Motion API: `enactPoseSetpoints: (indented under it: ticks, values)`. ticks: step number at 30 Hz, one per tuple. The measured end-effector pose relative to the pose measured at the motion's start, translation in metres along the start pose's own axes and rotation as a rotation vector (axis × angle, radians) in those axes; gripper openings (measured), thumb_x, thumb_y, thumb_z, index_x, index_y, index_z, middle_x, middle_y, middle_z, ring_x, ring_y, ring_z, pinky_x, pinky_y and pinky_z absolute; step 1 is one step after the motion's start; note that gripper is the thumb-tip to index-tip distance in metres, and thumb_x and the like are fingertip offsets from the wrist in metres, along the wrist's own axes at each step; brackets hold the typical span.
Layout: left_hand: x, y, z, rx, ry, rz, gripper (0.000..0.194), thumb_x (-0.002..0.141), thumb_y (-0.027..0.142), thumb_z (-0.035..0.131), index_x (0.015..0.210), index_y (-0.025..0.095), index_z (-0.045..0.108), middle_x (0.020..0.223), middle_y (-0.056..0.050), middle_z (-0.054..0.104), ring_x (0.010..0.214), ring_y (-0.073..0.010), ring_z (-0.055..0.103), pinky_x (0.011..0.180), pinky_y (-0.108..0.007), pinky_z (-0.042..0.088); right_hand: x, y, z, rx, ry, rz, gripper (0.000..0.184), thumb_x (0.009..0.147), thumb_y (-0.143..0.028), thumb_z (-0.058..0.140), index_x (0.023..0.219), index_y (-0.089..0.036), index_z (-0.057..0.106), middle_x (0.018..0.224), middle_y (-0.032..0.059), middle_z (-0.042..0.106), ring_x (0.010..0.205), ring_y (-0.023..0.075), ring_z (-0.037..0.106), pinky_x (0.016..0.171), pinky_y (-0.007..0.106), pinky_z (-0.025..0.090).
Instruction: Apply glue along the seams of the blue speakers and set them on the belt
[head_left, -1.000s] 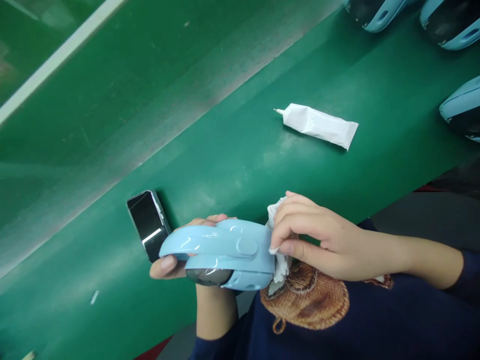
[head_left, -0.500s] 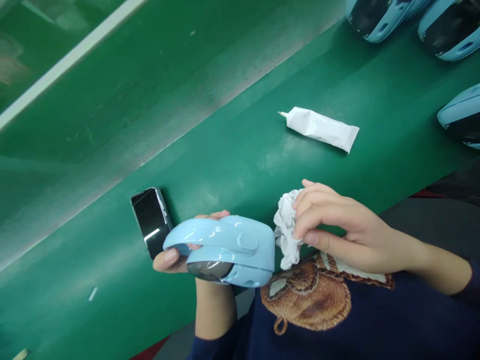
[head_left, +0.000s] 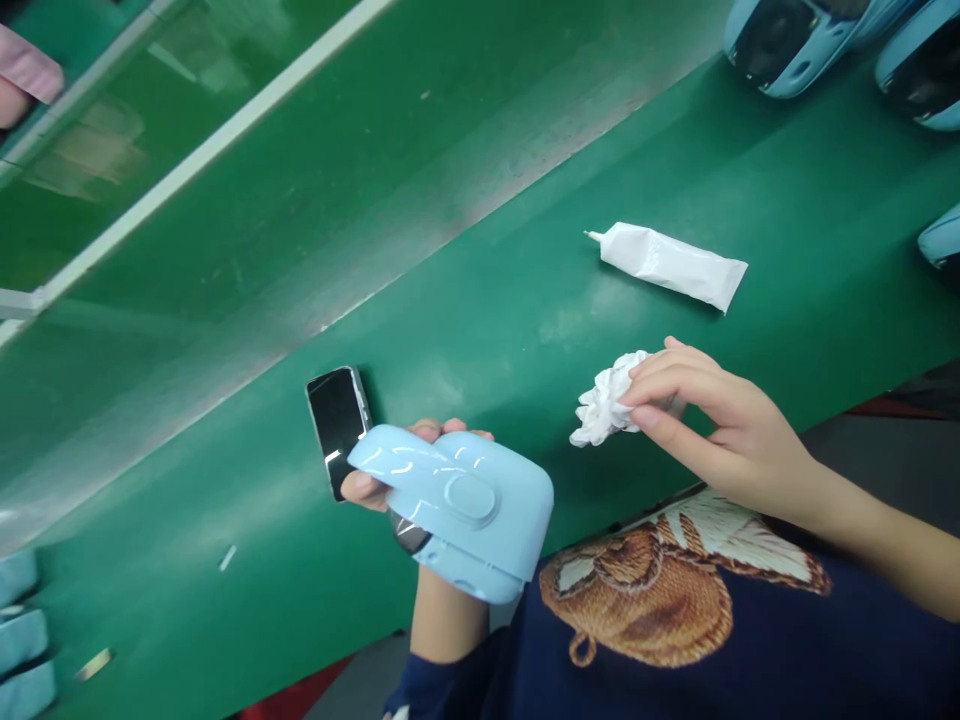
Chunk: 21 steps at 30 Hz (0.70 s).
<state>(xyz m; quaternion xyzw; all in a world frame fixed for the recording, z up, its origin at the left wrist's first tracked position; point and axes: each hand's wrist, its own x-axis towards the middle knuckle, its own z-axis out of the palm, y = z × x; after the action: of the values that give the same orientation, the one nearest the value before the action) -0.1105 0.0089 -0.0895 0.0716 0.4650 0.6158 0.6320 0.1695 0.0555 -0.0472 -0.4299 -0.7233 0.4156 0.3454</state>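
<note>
My left hand is wrapped round a glossy light-blue plastic housing with an oval raised button and a dark window low on its side; most of the fingers are hidden behind it. To the right, a crumpled white cloth or tissue is pinched between the thumb and fingers of my right hand, just over the green table and apart from the housing. Beyond that hand lies a white squeeze tube with a thin nozzle pointing left.
A smartphone lies on the green table, close behind my left hand. Several blue housings with dark fronts stand at the upper right. Blue pieces sit at the lower left edge. A pale strip lies nearby.
My right hand has moved the white cloth away from the housing, up and to the right. The housing has turned in my left hand, showing more of its button face. The view has shifted slightly.
</note>
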Motion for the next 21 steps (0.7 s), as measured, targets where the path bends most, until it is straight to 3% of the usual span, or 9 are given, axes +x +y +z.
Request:
enactPoseSetpoints:
  ticks: [4,7,10,13,16,21]
  values:
    - [-0.001,0.005,0.014,-0.013,-0.12,-0.021,0.048,0.049,0.068,0.071,0.074,0.027,0.073,0.072,-0.002,0.074,0.062,-0.0261,0.068,0.048,-0.034,0.053,-0.001,-0.001,-0.002,-0.059,-0.042,-0.117,0.014,0.091,-0.014,0.057,0.098,-0.024,0.063,0.096,0.0015,0.068,0.1,0.0174,0.062,0.113,0.046,0.034]
    - [-0.003,0.007,0.018,-0.003,-0.159,-0.024,0.048,0.051,0.066,0.072,0.075,0.024,0.074,0.073,-0.003,0.075,0.063,-0.0242,0.068,0.048,-0.03,0.052,-0.006,0.0,-0.006,-0.197,-0.161,-0.318,0.012,0.09,-0.017,0.059,0.096,-0.026,0.066,0.109,0.0019,0.067,0.114,0.0207,0.057,0.119,0.054,0.02]
    - [-0.004,0.006,0.014,-0.032,-0.138,0.015,0.045,0.06,0.065,0.066,0.081,0.026,0.075,0.078,-0.003,0.075,0.066,-0.0236,0.068,0.054,-0.032,0.052,-0.015,0.004,-0.009,-0.308,-0.221,-0.393,0.011,0.093,-0.024,0.057,0.097,-0.027,0.067,0.125,0.0024,0.062,0.127,0.0253,0.048,0.119,0.061,0.008]
    - [-0.003,0.006,0.01,-0.064,-0.104,0.138,0.035,0.067,0.06,0.061,0.073,0.028,0.073,0.082,-0.002,0.075,0.071,-0.0239,0.068,0.065,-0.037,0.054,-0.022,0.012,-0.011,-0.355,-0.166,-0.43,0.016,0.092,-0.02,0.056,0.103,-0.025,0.066,0.128,0.0058,0.06,0.129,0.0258,0.047,0.119,0.06,0.012]
    - [-0.002,0.013,0.013,-0.064,-0.052,0.281,0.032,0.066,0.055,0.061,0.065,0.025,0.071,0.076,-0.003,0.074,0.085,-0.027,0.069,0.08,-0.041,0.054,-0.028,0.023,-0.016,-0.41,-0.057,-0.447,0.021,0.088,-0.012,0.06,0.105,-0.022,0.065,0.122,0.0083,0.063,0.124,0.0253,0.053,0.119,0.055,0.022]
    - [-0.006,0.033,0.032,0.132,0.098,0.394,0.044,0.067,0.047,0.058,0.09,0.016,0.079,0.092,-0.012,0.077,0.093,-0.0327,0.07,0.084,-0.046,0.055,-0.043,0.046,-0.032,-0.424,0.068,-0.375,0.02,0.089,-0.012,0.058,0.105,-0.021,0.065,0.109,0.0069,0.068,0.106,0.0218,0.063,0.116,0.048,0.034]
